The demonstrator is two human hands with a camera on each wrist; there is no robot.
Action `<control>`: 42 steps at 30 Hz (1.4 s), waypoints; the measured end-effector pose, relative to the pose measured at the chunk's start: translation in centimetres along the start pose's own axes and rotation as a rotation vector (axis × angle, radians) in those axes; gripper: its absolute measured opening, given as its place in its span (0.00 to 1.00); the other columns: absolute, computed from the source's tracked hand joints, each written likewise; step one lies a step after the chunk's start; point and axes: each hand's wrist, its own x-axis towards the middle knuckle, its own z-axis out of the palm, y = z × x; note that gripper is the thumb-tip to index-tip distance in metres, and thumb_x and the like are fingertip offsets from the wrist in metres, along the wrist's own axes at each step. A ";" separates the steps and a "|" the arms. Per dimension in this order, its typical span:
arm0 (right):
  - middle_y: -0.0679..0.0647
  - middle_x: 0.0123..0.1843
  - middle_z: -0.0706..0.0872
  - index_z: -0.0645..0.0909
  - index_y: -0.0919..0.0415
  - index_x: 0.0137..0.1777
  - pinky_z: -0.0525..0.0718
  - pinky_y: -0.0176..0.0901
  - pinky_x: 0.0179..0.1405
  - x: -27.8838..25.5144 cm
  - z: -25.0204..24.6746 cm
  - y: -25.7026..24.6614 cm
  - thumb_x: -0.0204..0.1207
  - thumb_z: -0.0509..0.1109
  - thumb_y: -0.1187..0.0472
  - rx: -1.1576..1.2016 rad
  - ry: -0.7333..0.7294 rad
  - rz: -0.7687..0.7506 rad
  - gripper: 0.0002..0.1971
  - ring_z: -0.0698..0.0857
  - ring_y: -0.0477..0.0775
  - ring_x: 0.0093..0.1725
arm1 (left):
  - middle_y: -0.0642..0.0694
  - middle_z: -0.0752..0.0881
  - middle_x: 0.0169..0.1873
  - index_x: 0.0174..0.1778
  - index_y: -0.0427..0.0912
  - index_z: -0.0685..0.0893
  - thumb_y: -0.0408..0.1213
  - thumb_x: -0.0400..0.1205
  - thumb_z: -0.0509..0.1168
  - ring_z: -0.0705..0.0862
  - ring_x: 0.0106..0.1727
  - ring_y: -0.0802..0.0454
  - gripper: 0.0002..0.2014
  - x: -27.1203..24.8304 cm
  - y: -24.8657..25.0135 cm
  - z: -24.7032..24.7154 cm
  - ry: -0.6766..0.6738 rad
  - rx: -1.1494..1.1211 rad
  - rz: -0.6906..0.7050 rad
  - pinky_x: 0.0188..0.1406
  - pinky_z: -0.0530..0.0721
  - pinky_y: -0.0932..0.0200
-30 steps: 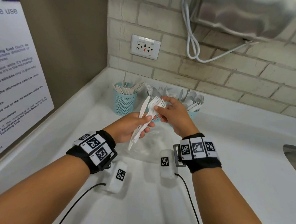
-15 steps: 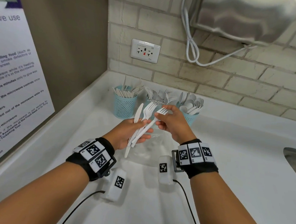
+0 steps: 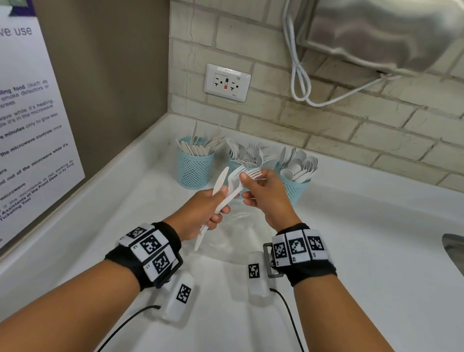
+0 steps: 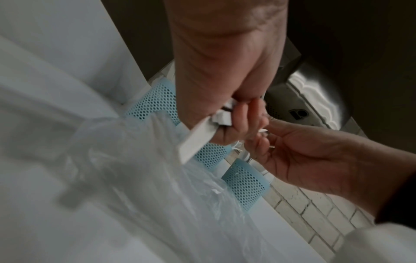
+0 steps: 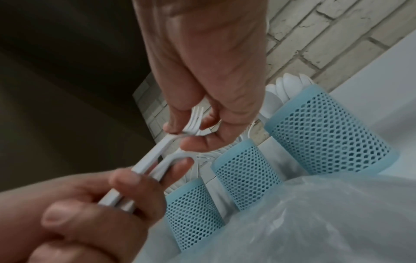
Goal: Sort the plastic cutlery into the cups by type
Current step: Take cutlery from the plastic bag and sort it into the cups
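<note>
Left hand closed round a bundle of white cutlery — one knife, several forks — held above the counter just before three blue mesh cups. Right hand pinching a fork head in that bundle.

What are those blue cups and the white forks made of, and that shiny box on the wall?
Cups: matte blue mesh, probably plastic; the holes look moulded. Forks: white plastic, thin and slightly glossy. Box: likely brushed stainless steel, given its streaky silver reflections.
</note>
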 end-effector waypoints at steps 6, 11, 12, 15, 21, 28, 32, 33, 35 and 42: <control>0.53 0.36 0.85 0.72 0.58 0.46 0.80 0.31 0.24 0.2 0.1 0.7 0.75 0.74 0.62 -0.052 0.026 0.038 0.10 0.81 0.43 0.26 | 0.47 0.87 0.35 0.52 0.45 0.83 0.45 0.87 0.55 0.77 0.20 0.60 0.13 -0.6 0.0 0.6 0.010 0.049 0.070 0.19 0.72 0.70; 0.54 0.37 0.85 0.71 0.62 0.53 0.81 0.32 0.26 0.4 0.0 1.1 0.74 0.74 0.66 0.032 0.039 0.057 0.14 0.80 0.44 0.23 | 0.50 0.90 0.38 0.50 0.44 0.84 0.42 0.86 0.59 0.86 0.29 0.61 0.10 -0.7 0.1 0.6 0.002 0.079 0.110 0.28 0.80 0.69; 0.54 0.37 0.85 0.73 0.63 0.55 0.81 0.32 0.26 0.4 0.0 1.1 0.74 0.73 0.66 0.058 0.024 0.061 0.14 0.79 0.43 0.23 | 0.50 0.90 0.39 0.50 0.44 0.84 0.42 0.85 0.60 0.87 0.29 0.61 0.09 -0.7 0.2 0.6 0.001 0.076 0.112 0.29 0.80 0.69; 0.54 0.36 0.83 0.78 0.63 0.55 0.79 0.31 0.26 0.4 -0.1 1.1 0.76 0.71 0.66 0.111 -0.092 0.058 0.09 0.78 0.42 0.24 | 0.48 0.90 0.39 0.50 0.43 0.84 0.41 0.86 0.58 0.86 0.27 0.60 0.11 -0.7 0.3 0.6 -0.027 0.075 0.107 0.27 0.78 0.69; 0.51 0.27 0.81 0.81 0.62 0.41 0.76 0.33 0.26 0.6 -0.1 1.5 0.75 0.73 0.63 0.080 -0.115 0.054 0.04 0.74 0.41 0.20 | 0.49 0.90 0.37 0.50 0.44 0.85 0.41 0.86 0.58 0.86 0.28 0.58 0.11 -0.8 0.1 0.8 -0.046 0.094 0.126 0.27 0.79 0.68; 0.52 0.30 0.79 0.79 0.58 0.37 0.74 0.34 0.27 1.0 0.2 1.4 0.77 0.71 0.59 0.050 0.022 0.045 0.08 0.74 0.45 0.26 | 0.46 0.89 0.36 0.55 0.45 0.82 0.47 0.87 0.55 0.83 0.23 0.58 0.14 -0.4 -0.1 0.9 -0.027 0.064 0.075 0.21 0.74 0.69; 0.51 0.37 0.86 0.76 0.59 0.49 0.75 0.35 0.27 1.7 0.1 1.3 0.79 0.67 0.58 0.058 0.120 0.021 0.05 0.81 0.48 0.31 | 0.51 0.80 0.26 0.55 0.44 0.83 0.47 0.88 0.52 0.71 0.18 0.61 0.16 0.1 0.0 0.9 -0.045 0.160 0.072 0.18 0.65 0.69; 0.52 0.39 0.87 0.75 0.59 0.53 0.75 0.35 0.26 1.9 0.1 1.1 0.80 0.67 0.59 0.055 0.094 0.003 0.07 0.82 0.47 0.30 | 0.51 0.78 0.25 0.53 0.44 0.83 0.47 0.88 0.51 0.69 0.17 0.61 0.16 0.3 0.1 0.9 -0.052 0.164 0.068 0.19 0.64 0.69; 0.54 0.37 0.87 0.73 0.58 0.58 0.72 0.31 0.20 2.2 -0.2 0.2 0.79 0.68 0.62 0.033 0.052 -0.054 0.10 0.82 0.42 0.27 | 0.52 0.75 0.23 0.51 0.44 0.83 0.48 0.88 0.50 0.67 0.17 0.60 0.17 0.7 0.6 0.8 -0.054 0.162 0.061 0.18 0.62 0.69; 0.54 0.31 0.83 0.76 0.53 0.41 0.74 0.33 0.18 6.2 -2.7 -5.5 0.82 0.64 0.62 0.049 0.411 -0.391 0.08 0.76 0.39 0.18 | 0.48 0.79 0.27 0.53 0.43 0.81 0.50 0.88 0.48 0.69 0.16 0.61 0.19 2.5 3.5 -0.1 0.093 0.079 0.092 0.13 0.62 0.69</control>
